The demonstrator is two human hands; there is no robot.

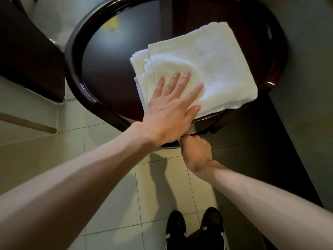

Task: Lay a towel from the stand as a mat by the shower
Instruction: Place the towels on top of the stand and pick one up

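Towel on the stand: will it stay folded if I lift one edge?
Likely floppy: the towel is soft cloth in loose layers, so it may unfold. It could slide easily on the glossy stand under the flat left hand.

Pale square tiles cover the floor, with thin grout lines. Two black shoes with white stripes stand side by side at the bottom edge. A dark brown panel fills the upper left. Below it runs a pale ledge with a brownish strip. A grey wall rises at the right.
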